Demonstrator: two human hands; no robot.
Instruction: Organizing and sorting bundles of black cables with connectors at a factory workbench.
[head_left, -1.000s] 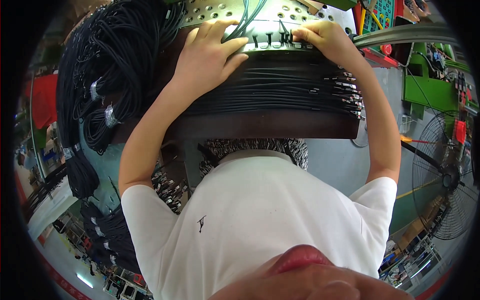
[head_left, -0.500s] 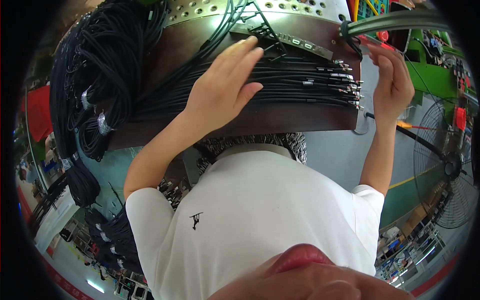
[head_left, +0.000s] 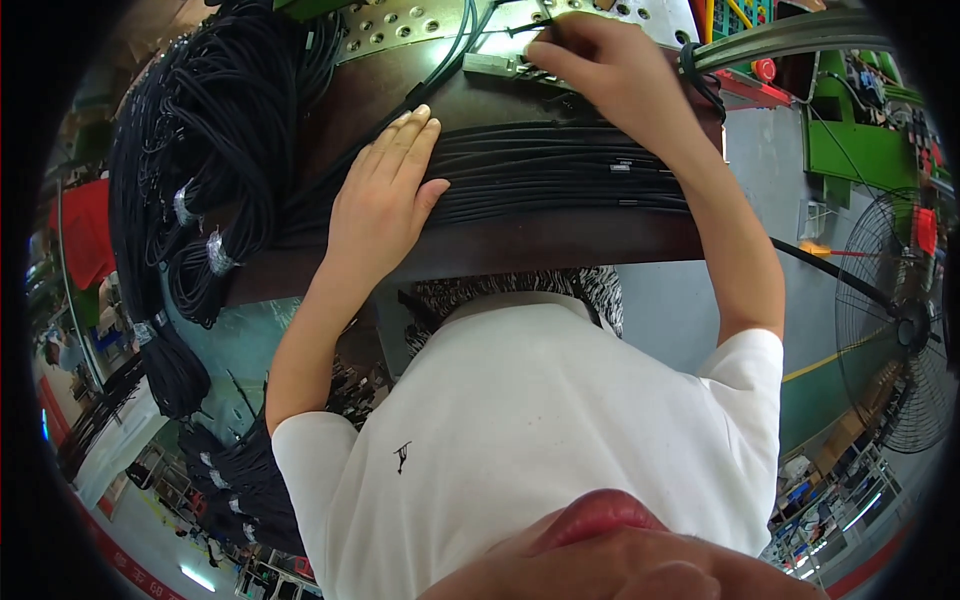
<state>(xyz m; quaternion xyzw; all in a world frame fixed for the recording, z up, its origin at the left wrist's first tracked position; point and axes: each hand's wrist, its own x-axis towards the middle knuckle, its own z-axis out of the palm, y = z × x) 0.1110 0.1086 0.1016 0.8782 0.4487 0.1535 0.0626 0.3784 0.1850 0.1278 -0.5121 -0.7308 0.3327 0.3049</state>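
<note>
Black cables [head_left: 520, 190] lie side by side across the dark brown tabletop. My left hand [head_left: 380, 195] rests flat on their left part, palm down, with its fingers stretched out. Farther back, my right hand [head_left: 610, 75] is closed in a pinch near a metal bar [head_left: 488, 66]. A thin black cable end [head_left: 550, 30] shows between its thumb and fingers. A few other black cables [head_left: 445, 72] run from the bundle up toward the perforated plate. My right forearm hides the right-hand ends of the row.
Thick coils of black cable [head_left: 205, 130] hang over the table's left side, with silvery wraps [head_left: 218, 253] around some. A perforated metal plate [head_left: 400, 30] spans the back. At the right are a grey hose [head_left: 790, 42] and a fan [head_left: 905, 325].
My right hand has moved left and back from beyond the table's right edge to the metal bar, closing in a pinch. My left hand has shifted left and down onto the cables.
</note>
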